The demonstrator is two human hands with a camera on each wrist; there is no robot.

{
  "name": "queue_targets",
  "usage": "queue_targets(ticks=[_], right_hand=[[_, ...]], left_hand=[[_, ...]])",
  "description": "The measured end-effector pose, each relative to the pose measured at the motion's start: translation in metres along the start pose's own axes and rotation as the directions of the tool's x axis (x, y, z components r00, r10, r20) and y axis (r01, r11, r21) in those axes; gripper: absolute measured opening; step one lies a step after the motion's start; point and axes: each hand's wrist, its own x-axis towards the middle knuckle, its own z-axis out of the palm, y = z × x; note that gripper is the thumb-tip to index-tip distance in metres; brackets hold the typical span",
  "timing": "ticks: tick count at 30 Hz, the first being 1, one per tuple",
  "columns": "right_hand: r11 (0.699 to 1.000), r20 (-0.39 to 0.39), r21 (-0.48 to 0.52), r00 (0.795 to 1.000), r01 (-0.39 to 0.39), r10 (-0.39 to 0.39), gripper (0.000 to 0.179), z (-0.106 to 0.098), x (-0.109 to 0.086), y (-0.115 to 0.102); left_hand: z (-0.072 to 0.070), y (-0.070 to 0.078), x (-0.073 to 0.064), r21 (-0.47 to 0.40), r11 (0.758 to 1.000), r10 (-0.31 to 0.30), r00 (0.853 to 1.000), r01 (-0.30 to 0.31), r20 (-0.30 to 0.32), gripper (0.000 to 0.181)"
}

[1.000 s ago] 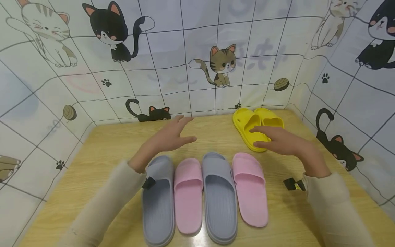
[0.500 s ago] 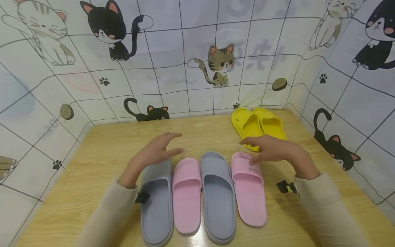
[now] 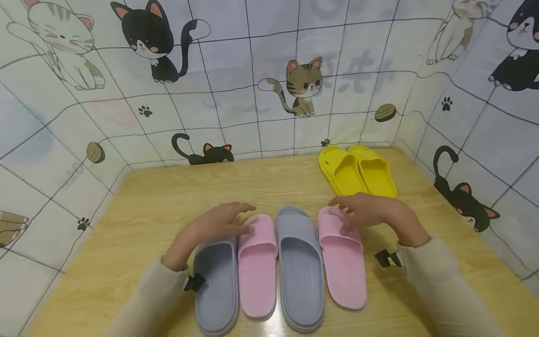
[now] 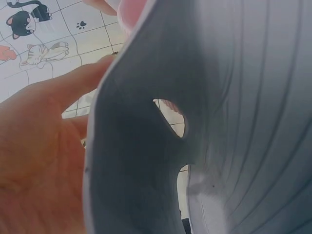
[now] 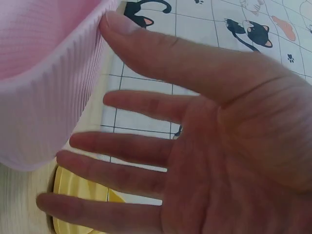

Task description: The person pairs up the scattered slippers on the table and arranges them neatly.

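The inner grey slipper (image 3: 301,281) lies on the bench (image 3: 160,192), sole down, its strap end pointing away from the person. Just to its left is the left pink slipper (image 3: 257,276), and on the far side of that, well left of the inner grey slipper, is the outer grey slipper (image 3: 216,285), its strap mostly covered from above. Just to the right of the inner grey slipper is the right pink slipper (image 3: 344,271), angled so that its heel swings outward. All four point the same general way.

To the left of the inner grey slipper, the left hand (image 3: 208,227) is over the strap of the outer grey slipper, fingers relaxed and apart from the thumb, whose tip overlaps the left pink slipper's strap; contact cannot be told. To the right of the inner grey slipper, the right hand (image 3: 368,210) is over the right pink slipper's strap end, fingers spread and straight in the right wrist view. Its thumb tip lines up with the slipper's edge, but whether it touches is unclear.

Beyond and to the right of the inner grey slipper sits a pair of yellow slippers (image 3: 370,171), partly behind the right hand. Farther beyond it rises a white covering (image 3: 227,107) printed with cats and grid lines.
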Motion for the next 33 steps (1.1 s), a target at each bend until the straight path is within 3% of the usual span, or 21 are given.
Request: queue_targets(ticks=[7, 15, 27, 33], right_hand=[[1.000, 0.044, 0.021, 0.999, 0.004, -0.005, 0.067, 0.003, 0.000, -0.004], [1.000, 0.042, 0.012, 0.999, 0.012, -0.013, 0.056, 0.005, 0.002, -0.008], [0.993, -0.045, -0.030, 0.992, 0.114, -0.115, 0.056, 0.005, 0.005, -0.004], [0.981, -0.089, -0.071, 0.978, 0.182, -0.188, 0.053, 0.008, 0.011, 0.001]], left_hand=[[0.002, 0.000, -0.003, 0.011, 1.000, 0.021, 0.993, -0.023, 0.116, 0.062], [0.000, 0.005, -0.006, 0.093, 0.995, 0.018, 0.984, -0.035, 0.177, 0.062], [-0.004, -0.001, -0.004, 0.055, 0.997, 0.040, 0.987, -0.049, 0.158, 0.062], [-0.004, -0.006, -0.006, 0.030, 0.999, 0.014, 0.989, -0.019, 0.145, 0.059]])
